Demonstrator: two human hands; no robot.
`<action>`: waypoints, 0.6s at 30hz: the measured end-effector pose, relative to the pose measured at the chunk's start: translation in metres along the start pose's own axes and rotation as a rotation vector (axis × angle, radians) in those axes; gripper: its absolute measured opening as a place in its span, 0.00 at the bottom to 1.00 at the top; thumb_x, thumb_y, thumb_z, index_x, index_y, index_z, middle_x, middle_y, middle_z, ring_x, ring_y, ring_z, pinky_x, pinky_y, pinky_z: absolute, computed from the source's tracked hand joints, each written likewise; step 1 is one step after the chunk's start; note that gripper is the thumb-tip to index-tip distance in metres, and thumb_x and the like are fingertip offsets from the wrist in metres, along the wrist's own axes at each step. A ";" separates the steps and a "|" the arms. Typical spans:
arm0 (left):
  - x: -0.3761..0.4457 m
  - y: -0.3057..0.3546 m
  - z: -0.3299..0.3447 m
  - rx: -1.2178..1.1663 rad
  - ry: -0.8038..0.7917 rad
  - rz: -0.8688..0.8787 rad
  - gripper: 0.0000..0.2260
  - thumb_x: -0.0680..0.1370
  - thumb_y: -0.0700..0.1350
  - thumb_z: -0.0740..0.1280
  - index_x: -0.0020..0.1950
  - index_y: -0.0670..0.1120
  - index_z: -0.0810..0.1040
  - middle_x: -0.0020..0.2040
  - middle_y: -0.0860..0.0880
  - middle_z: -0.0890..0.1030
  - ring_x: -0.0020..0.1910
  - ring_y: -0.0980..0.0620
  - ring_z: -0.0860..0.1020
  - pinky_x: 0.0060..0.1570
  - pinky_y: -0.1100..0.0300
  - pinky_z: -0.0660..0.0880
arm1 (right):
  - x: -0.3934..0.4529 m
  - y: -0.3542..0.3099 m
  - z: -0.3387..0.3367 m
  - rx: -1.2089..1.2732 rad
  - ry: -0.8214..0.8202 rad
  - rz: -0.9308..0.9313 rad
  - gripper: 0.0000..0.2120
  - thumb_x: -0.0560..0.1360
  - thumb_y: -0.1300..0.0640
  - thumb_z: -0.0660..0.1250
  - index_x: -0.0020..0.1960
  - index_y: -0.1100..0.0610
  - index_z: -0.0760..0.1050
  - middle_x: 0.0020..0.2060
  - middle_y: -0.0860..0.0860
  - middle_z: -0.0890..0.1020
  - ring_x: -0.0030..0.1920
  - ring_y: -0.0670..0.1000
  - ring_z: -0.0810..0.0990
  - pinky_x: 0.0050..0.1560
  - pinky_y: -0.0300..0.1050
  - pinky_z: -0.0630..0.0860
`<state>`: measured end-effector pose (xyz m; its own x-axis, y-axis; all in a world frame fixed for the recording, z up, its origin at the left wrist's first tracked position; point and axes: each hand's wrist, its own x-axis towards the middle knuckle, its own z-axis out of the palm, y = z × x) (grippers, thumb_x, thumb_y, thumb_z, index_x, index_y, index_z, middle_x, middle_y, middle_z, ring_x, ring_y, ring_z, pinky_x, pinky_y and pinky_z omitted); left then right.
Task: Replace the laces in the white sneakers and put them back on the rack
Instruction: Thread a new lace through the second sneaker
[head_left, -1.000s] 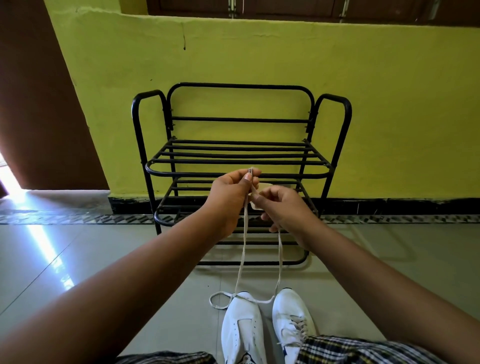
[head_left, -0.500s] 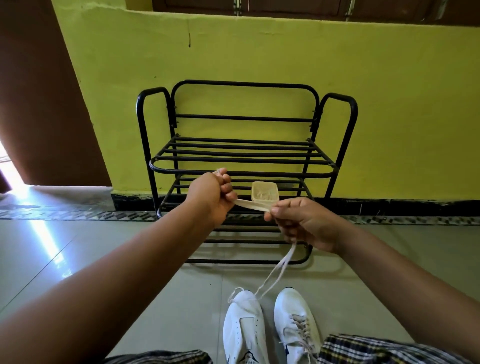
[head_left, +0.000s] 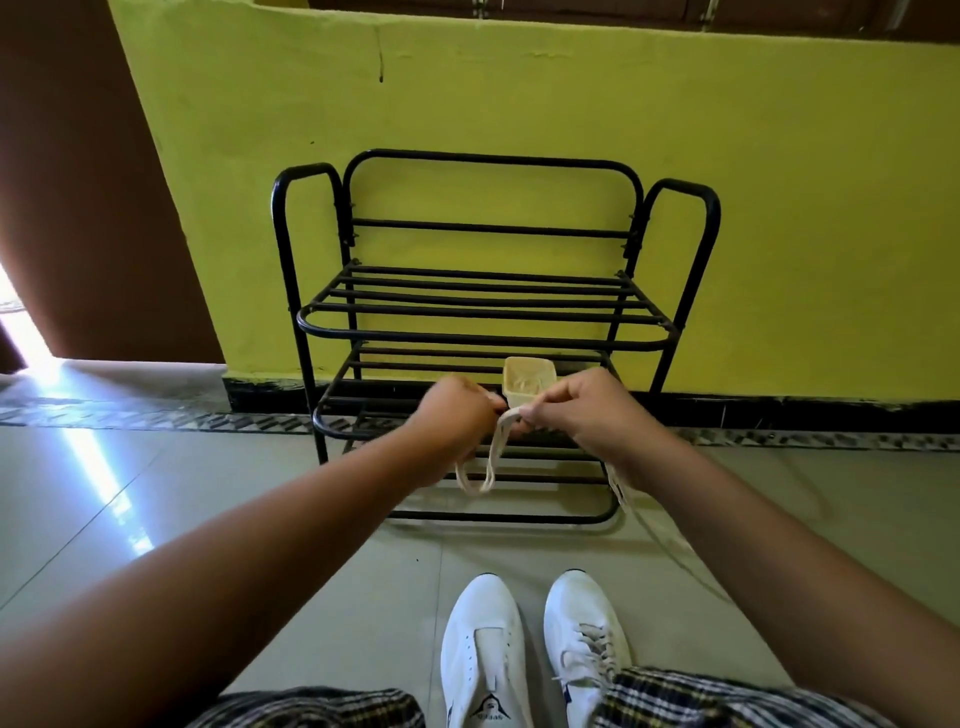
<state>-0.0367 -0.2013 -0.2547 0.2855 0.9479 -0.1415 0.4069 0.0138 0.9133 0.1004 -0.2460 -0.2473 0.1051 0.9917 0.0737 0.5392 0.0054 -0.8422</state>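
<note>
1. We are looking down over our own two arms at a black metal shoe rack (head_left: 488, 317) against a yellow wall, with nothing but a small cream tub (head_left: 529, 383) on its lower shelf.
2. Our left hand (head_left: 457, 415) is curled around one end of a white lace (head_left: 493, 452); our right hand (head_left: 576, 410) pinches it just beside, and a loop hangs between them.
3. More lace trails down under the right wrist.
4. Near us on the tiled floor stand the white sneakers, side by side: the left sneaker (head_left: 485, 654) has bare eyelets, the right sneaker (head_left: 587, 649) is laced.
5. We judge the task at an early-to-middle stage: one lace is out, threading remains, and both shoes must go back on the rack.
</note>
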 end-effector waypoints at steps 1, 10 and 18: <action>-0.001 -0.002 0.006 0.098 -0.035 0.016 0.09 0.80 0.42 0.61 0.54 0.39 0.76 0.39 0.47 0.78 0.29 0.57 0.69 0.27 0.66 0.65 | -0.001 -0.003 0.002 -0.029 -0.020 -0.019 0.07 0.74 0.56 0.69 0.39 0.56 0.83 0.40 0.53 0.83 0.48 0.50 0.78 0.46 0.41 0.72; 0.012 -0.047 -0.040 0.790 0.149 0.113 0.05 0.78 0.39 0.60 0.51 0.43 0.75 0.38 0.50 0.74 0.37 0.54 0.73 0.35 0.65 0.69 | -0.014 0.016 -0.026 -0.076 -0.117 0.135 0.10 0.78 0.56 0.65 0.43 0.57 0.82 0.23 0.41 0.76 0.30 0.41 0.67 0.32 0.36 0.61; 0.005 -0.038 -0.034 0.354 0.164 0.158 0.08 0.81 0.44 0.60 0.50 0.43 0.77 0.37 0.48 0.77 0.29 0.57 0.70 0.27 0.67 0.66 | -0.014 0.010 -0.018 -0.038 -0.050 0.071 0.09 0.78 0.57 0.64 0.43 0.55 0.81 0.31 0.43 0.82 0.39 0.44 0.76 0.44 0.40 0.71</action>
<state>-0.0805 -0.1867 -0.2773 0.2383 0.9680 0.0785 0.6501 -0.2191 0.7276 0.1193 -0.2620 -0.2477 0.1033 0.9946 -0.0134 0.5635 -0.0696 -0.8232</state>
